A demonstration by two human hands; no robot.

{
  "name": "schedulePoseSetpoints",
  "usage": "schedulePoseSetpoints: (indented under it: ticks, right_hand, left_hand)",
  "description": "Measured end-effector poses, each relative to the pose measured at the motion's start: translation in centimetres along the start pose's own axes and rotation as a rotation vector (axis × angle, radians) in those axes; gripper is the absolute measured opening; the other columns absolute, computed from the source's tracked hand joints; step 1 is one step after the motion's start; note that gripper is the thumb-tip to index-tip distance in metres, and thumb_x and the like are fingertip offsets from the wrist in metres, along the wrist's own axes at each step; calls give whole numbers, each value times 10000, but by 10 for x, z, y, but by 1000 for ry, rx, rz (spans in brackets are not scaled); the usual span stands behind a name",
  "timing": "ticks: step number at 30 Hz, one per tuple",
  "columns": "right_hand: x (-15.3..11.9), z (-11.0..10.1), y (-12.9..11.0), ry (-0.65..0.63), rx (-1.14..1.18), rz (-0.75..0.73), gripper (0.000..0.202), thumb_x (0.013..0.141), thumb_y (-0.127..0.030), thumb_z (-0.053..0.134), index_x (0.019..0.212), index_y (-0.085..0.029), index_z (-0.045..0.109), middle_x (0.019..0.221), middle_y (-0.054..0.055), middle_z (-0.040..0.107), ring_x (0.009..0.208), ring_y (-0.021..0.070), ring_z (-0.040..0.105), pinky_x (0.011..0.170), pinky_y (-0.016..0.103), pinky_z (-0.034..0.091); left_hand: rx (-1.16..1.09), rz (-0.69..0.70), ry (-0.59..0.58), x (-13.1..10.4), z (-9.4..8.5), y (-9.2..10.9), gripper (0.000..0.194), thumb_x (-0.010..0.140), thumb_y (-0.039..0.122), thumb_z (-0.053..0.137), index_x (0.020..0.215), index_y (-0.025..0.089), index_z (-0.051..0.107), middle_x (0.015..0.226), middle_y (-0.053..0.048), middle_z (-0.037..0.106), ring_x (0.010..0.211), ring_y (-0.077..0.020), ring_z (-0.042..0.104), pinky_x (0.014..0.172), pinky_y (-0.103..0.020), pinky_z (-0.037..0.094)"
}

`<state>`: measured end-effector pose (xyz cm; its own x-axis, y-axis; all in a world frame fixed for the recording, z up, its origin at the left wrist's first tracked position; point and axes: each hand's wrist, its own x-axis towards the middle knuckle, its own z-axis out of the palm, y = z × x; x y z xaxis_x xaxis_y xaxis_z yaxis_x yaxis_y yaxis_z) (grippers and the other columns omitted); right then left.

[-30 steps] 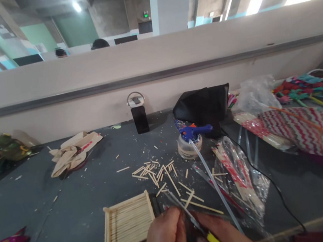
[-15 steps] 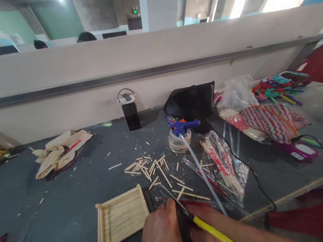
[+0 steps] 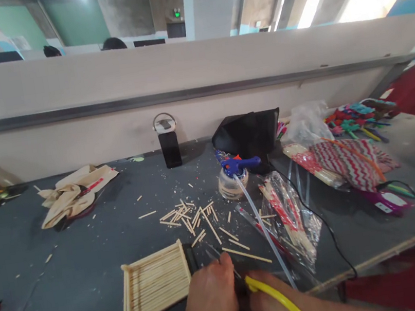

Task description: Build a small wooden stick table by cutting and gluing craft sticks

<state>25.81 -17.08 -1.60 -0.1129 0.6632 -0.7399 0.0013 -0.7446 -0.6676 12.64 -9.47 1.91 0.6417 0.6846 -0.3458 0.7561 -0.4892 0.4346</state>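
Note:
My right hand (image 3: 270, 299), low in the view, is closed round the yellow handle of what look like scissors (image 3: 277, 293). Their metal blades point forward and left, partly hidden behind my left hand (image 3: 213, 295). That left hand is closed beside the blades, fingers pressed together; whatever lies in them is hidden. Just left of it, a small tray-like frame of glued wooden sticks (image 3: 158, 282) rests on the dark table. Short cut sticks (image 3: 179, 214) lie scattered beyond my hands, with one longer stick (image 3: 246, 254) close to the blades.
A blue glue gun (image 3: 240, 164) rests on a clear jar (image 3: 231, 185), its glue stick slanting toward me. Right of it are bagged sticks (image 3: 289, 216) and a black cable (image 3: 325, 223). A phone (image 3: 170, 149) stands at the back; crumpled cloth (image 3: 76, 193) lies left.
The yellow handle and blades have shifted slightly, and two blade tips now show apart. A short stick that crossed the longer one near my hands no longer shows there.

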Motion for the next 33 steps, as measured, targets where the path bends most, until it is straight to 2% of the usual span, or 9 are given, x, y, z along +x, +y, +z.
schedulePoseSetpoints:
  ticks: [2,4,6,9,12,16,20,28,33]
  right_hand:
    - [-8,-8,-9,19,-93,-102,200,770,-347,571,890,-187,559,432,-103,393,338,67,360,358,164,262]
    - [-19,-18,-22,61,-197,-278,232,805,-359,582,955,-183,574,502,-86,450,387,64,404,396,167,309]
    - [-29,-24,-36,140,-314,-457,233,839,-339,576,1019,-191,584,599,-61,519,462,69,458,459,175,369]
    - [-36,-21,-54,271,-521,-722,232,871,-262,538,1093,-212,584,794,-6,606,644,109,558,611,211,458]
    - [-35,-13,-68,256,-723,-873,253,894,-193,476,1124,-226,578,931,37,615,805,152,596,733,273,490]
    - [-28,-10,-77,194,-924,-890,374,820,-93,511,1171,-212,564,955,68,586,847,196,589,738,340,496]
    - [-22,-13,-78,208,-1014,-934,498,724,-27,551,1181,-226,559,899,53,556,773,196,569,641,316,473]
    - [-20,-16,-80,298,-1165,-962,635,596,38,549,1176,-219,561,869,55,551,731,205,546,605,324,462]
    - [-20,-16,-80,325,-1227,-971,662,576,39,529,1193,-200,562,882,74,558,733,217,560,612,344,479]
  left_hand:
    - [-215,35,130,-3,-12,-11,246,932,158,369,911,164,614,774,-68,701,695,-203,664,599,-270,453]
    - [-439,49,273,-9,-27,-24,306,967,303,367,819,183,607,651,-8,619,609,-156,581,547,-232,410]
    - [-612,95,368,-15,-40,-36,304,946,393,427,870,194,643,665,8,606,600,-135,540,534,-212,400]
    - [-756,159,457,-21,-48,-46,241,903,399,533,958,231,697,840,-11,681,696,-132,582,600,-205,438]
    - [-823,229,494,-25,-47,-48,183,894,344,574,946,256,727,915,-23,709,821,-154,632,689,-217,468]
    - [-849,350,554,-27,-46,-46,119,874,275,615,903,245,727,841,-13,703,750,-136,643,629,-192,463]
    - [-772,429,588,-28,-53,-44,99,866,236,618,816,220,702,682,23,664,587,-89,578,547,-161,416]
    - [-735,413,578,-28,-61,-39,137,817,156,580,751,204,690,677,13,687,613,-108,600,573,-173,428]
    - [-707,354,584,-28,-61,-39,181,741,84,546,668,195,669,602,17,645,556,-112,568,529,-185,403]
